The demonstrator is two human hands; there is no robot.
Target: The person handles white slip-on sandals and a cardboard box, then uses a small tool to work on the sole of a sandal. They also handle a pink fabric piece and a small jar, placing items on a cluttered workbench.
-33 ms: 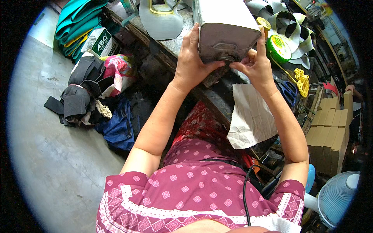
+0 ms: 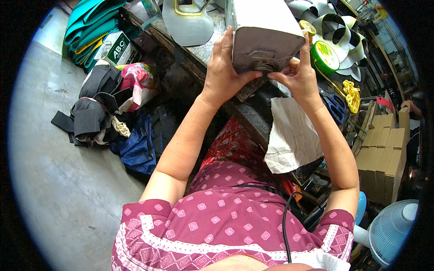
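Both hands hold a boxy white and grey can, tipped so that its end with a round threaded neck faces me. My left hand is closed on the can's left side, fingers along the wall and thumb beside the neck. On the right side, my right hand grips it, with one finger up along the edge and the thumb tip near the neck. The two thumbs lie close together under the opening. Whether anything is coming out of the neck cannot be made out. Below the can, a wrinkled whitish cloth hangs over the bench edge.
A grey flat piece lies on the bench left of the can. Right of it are a green round tin, grey strips and yellow cord. Dark cloth bundles lie on the floor at left; a fan stands lower right.
The can has shifted very slightly to the right in my hands. Both grips look the same.
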